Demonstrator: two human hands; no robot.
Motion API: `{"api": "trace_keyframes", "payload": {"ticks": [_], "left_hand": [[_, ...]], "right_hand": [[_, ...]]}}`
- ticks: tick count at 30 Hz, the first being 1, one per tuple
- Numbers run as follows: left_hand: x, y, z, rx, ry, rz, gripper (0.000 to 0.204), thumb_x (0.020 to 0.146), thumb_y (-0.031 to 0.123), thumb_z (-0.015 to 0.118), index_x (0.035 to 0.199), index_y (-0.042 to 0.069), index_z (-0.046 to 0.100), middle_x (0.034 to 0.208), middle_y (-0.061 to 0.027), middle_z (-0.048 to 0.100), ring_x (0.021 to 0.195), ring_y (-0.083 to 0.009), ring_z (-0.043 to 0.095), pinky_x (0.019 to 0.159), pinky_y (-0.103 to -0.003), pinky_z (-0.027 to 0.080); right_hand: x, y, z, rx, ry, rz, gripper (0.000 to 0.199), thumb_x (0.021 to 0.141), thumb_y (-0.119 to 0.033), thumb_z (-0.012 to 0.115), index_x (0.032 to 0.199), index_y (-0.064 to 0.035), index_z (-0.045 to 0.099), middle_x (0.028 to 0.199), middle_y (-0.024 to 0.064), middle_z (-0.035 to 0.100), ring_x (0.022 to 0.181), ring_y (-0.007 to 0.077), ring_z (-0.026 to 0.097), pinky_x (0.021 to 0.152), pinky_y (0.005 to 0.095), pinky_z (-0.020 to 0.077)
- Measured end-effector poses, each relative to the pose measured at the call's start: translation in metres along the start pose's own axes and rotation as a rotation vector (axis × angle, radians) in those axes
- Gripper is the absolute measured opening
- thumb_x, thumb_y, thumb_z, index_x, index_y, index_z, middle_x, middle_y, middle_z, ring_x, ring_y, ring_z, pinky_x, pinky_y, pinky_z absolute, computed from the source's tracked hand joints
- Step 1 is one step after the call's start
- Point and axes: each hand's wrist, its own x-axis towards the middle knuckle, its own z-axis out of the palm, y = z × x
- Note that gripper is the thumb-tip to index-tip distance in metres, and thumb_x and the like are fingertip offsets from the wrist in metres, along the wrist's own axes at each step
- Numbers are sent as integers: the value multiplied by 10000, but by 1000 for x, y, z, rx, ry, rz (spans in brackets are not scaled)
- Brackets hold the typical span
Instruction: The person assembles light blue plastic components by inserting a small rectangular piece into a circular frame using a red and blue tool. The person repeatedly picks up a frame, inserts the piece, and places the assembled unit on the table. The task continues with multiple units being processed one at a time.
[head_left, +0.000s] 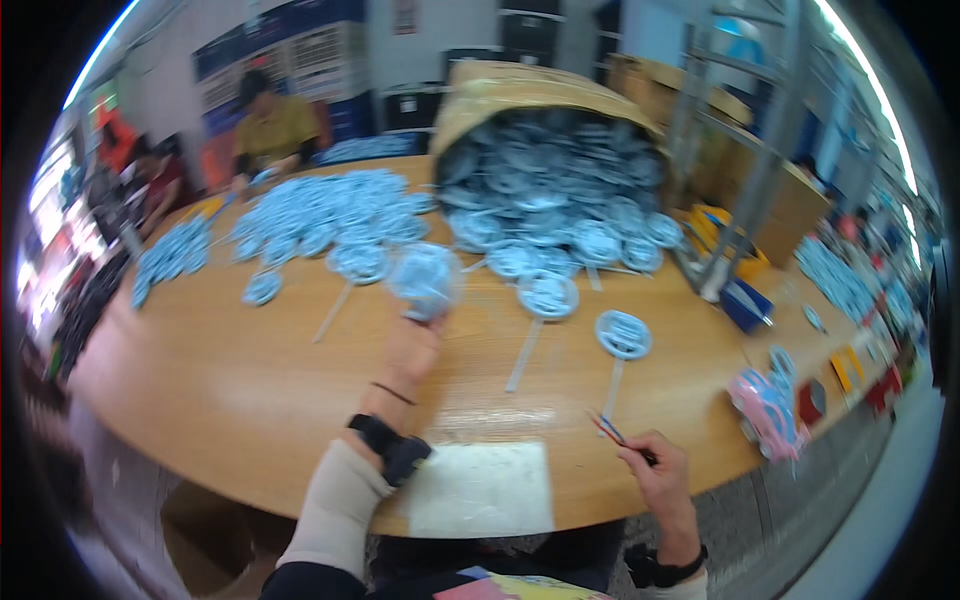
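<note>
Left hand (410,345) raised over wooden table (250,390), fingers closed round blurred pale-blue disc fan (424,280), probably one from pile. Right hand (660,470) at table's near edge, pinching thin red-blue stick (608,428). Another fan with stick (622,338) lies flat just beyond right hand. Tipped cardboard box (520,90) spills heap of fans (560,200). White sheet (485,490) between hands.

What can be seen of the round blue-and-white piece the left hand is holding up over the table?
The round piece is a pale blue and white disc, apparently plastic, motion-blurred so no detail shows. The left hand grips it from below by its lower edge, lifted above the wooden table, in front of the heap of similar discs. Whether a stick is attached cannot be told. Nothing else touches it.
</note>
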Motion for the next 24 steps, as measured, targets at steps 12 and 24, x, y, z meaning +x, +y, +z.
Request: {"api": "trace_keyframes", "payload": {"ticks": [12, 24], "left_hand": [[51, -191, 112, 1735, -1262, 369, 546, 794, 242, 589, 1279, 57, 421, 1290, -168, 433, 1228, -369, 353, 1025, -423, 304], [62, -195, 147, 2256, -1310, -495, 739, 623, 476, 678, 1190, 31, 512, 1078, -234, 552, 1059, -359, 514, 857, -396, 442]], "right_hand": [[-19, 5, -24, 146, 112, 34, 88, 800, -28, 640, 860, 31, 613, 721, 41, 615, 647, 58, 533, 577, 196, 425], [-31, 13, -15, 234, 126, 69, 95, 794, -28, 650, 860, 24, 607, 723, 43, 620, 666, 70, 552, 610, 205, 443]]}}
